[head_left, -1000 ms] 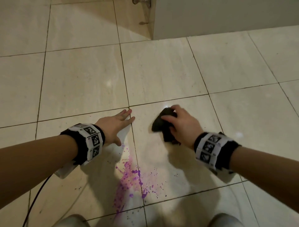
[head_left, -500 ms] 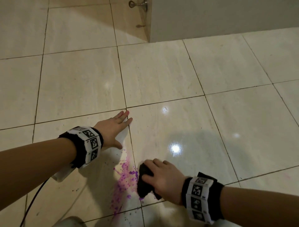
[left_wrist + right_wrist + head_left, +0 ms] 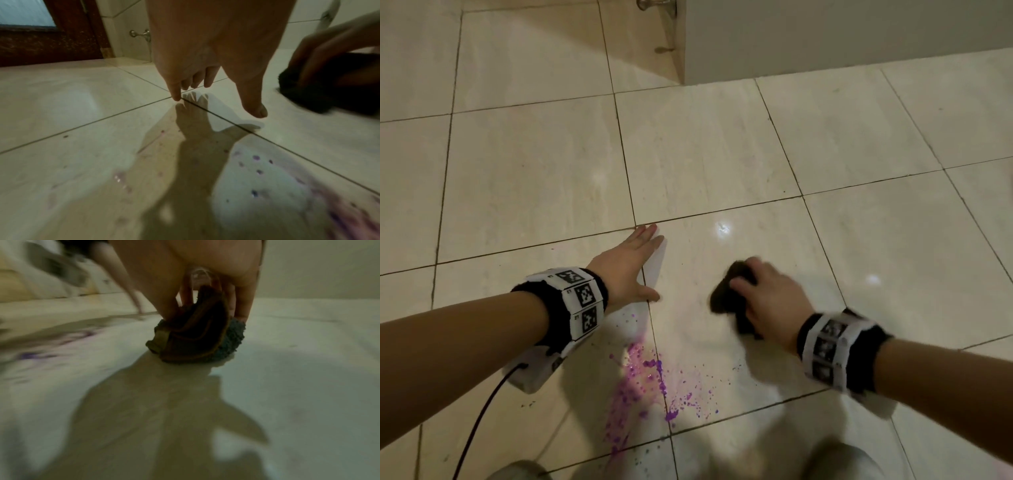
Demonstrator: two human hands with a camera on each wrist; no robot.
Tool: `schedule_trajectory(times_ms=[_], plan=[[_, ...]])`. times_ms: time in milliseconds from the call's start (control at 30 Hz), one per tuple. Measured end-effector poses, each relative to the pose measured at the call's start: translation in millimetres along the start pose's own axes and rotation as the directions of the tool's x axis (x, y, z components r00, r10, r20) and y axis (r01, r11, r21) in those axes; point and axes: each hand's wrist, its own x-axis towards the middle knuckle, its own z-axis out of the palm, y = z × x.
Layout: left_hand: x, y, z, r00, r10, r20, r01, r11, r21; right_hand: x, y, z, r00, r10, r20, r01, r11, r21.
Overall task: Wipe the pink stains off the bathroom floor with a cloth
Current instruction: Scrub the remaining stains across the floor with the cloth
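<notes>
Cloth (image 3: 729,294) is dark, bunched up, pressed on the floor tile (image 3: 756,342) under the right hand (image 3: 774,301), fingers curled over the top and gripping it; wrist view shows folds squeezed between thumb and fingers (image 3: 244,305), frame motion-blurred. Pink stains (image 3: 643,380) sit nearer the camera and left of the cloth, straddling a grout line (image 3: 659,359), not touching the cloth. Left hand (image 3: 626,270) is flat on the floor, fingers straight and spread, holding nothing, just beyond the stains. Metal door stop (image 3: 654,5) at the far wall.
</notes>
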Motion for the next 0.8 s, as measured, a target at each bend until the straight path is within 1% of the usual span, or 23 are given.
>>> schedule_trajectory(times_ms=[33,100,167,200,267,300,333,367,433,467,533,567,633,733,800], plan=[[3,3,-1,1.000,0.008,0.009,-0.009,1.000,0.017,-10,-14,7,0.996,-0.086,0.013,0.086,0.996,0.002],[7,7,-4,0.999,0.026,0.031,-0.027,0.998,0.057,-29,-43,18,0.976,-0.203,0.084,0.201,0.979,0.033],[11,9,-5,0.998,0.040,0.058,-0.045,0.995,0.087,-37,-53,24,0.960,-0.261,0.098,0.256,0.965,0.057],[12,9,-5,0.996,0.046,0.071,-0.053,0.993,0.101,-34,-51,22,0.965,-0.250,0.079,0.244,0.967,0.075],[13,9,-4,0.995,0.049,0.090,-0.060,0.991,0.119,-21,-34,12,0.986,-0.165,0.028,0.160,0.979,0.127],[13,9,-5,0.995,0.047,0.092,-0.057,0.991,0.119,-11,-20,4,0.996,-0.086,0.017,0.082,0.985,0.150],[13,8,-5,0.995,0.040,0.088,-0.050,0.992,0.114,0,-3,-5,1.000,0.020,0.024,-0.024,0.989,0.145],[14,8,-7,0.996,0.032,0.082,-0.041,0.993,0.107,9,14,-14,0.992,0.128,0.023,-0.130,0.984,0.122],[17,7,-12,0.997,0.021,0.068,-0.028,0.995,0.097,21,50,-28,0.955,0.288,-0.064,-0.283,0.956,0.076],[19,6,-15,0.998,0.023,0.059,-0.029,0.995,0.095,25,66,-32,0.931,0.358,-0.067,-0.356,0.934,0.039],[24,6,-15,0.998,0.040,0.049,-0.045,0.994,0.096,26,83,-34,0.883,0.469,0.024,-0.467,0.883,-0.044],[25,8,-14,0.997,0.052,0.053,-0.057,0.993,0.099,24,85,-32,0.868,0.494,0.055,-0.491,0.869,-0.056],[30,12,-11,0.995,0.080,0.058,-0.085,0.992,0.095,18,74,-28,0.860,0.506,0.064,-0.504,0.863,-0.042],[42,21,-14,0.990,0.131,0.049,-0.134,0.988,0.075,7,47,-20,0.873,0.474,0.115,-0.476,0.879,-0.010],[52,28,-18,0.984,0.166,0.061,-0.170,0.982,0.083,3,30,-18,0.892,0.436,0.123,-0.439,0.898,0.001]])
